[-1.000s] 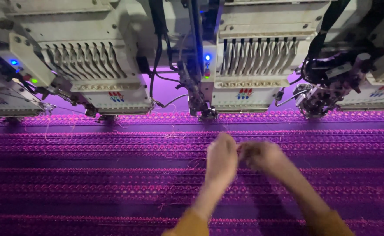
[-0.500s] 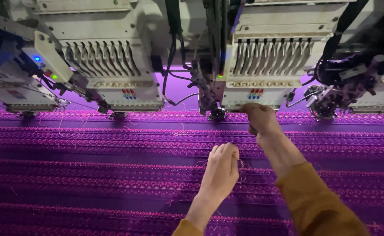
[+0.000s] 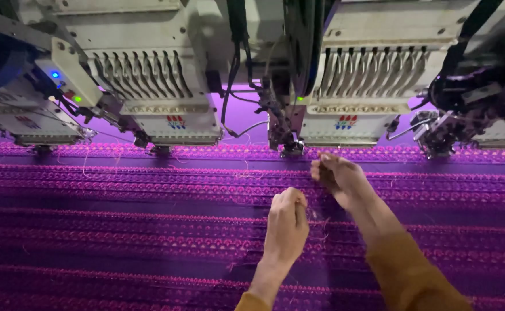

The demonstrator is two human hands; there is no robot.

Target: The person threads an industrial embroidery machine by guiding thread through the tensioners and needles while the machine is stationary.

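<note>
Pretty dim overall, with everything washed in purple-magenta light that seems to glow from behind the white multi-needle embroidery machine heads (image 3: 166,86). The purple embroidered fabric bed (image 3: 120,230) falls darker toward the bottom. Top corners sit in shadow, edges bend a bit, and fine detail is soft.

right hand (image 3: 336,175) now nearer, lower

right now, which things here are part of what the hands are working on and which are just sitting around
In hand:
- left hand, pinched shut over the purple embroidered fabric
- right hand, closed just below the needle foot
- loose thread ends by the hands

Standing by:
- left embroidery head
- right embroidery head
- black cables
</note>
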